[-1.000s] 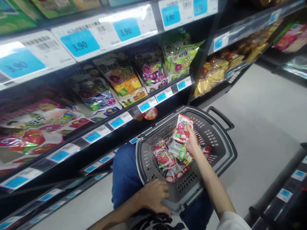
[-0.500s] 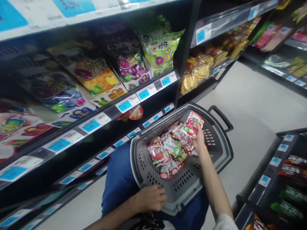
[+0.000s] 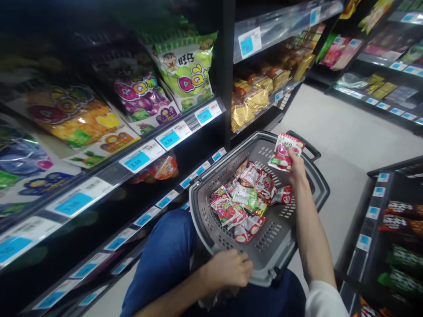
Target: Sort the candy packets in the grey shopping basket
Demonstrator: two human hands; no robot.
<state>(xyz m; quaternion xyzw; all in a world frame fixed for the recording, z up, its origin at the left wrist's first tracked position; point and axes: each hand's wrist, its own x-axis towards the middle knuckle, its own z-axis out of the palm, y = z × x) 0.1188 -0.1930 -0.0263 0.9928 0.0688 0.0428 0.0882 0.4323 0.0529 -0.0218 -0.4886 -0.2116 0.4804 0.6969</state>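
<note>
A grey perforated basket (image 3: 277,246) rests tilted against my knees, holding several small candy packets (image 3: 244,198), mostly red and white with one green. Above the basket's far right part, my right hand (image 3: 296,169) pinches a red and white packet (image 3: 284,152) between thumb and fingers. My left hand (image 3: 229,268) is curled closed at the basket's near edge; whatever its fingers hold, if anything, is hidden.
On the left, a shelf (image 3: 142,160) bears large gummy bags, including a green one (image 3: 188,70). Gold packs (image 3: 251,103) lie on the shelf behind. A low rack (image 3: 368,220) stands at the right, beyond the floor (image 3: 333,127).
My right hand has lifted the red and white packet up and to the right, away from the pile. The shelves have shifted left in view, and the basket a little to the right.
</note>
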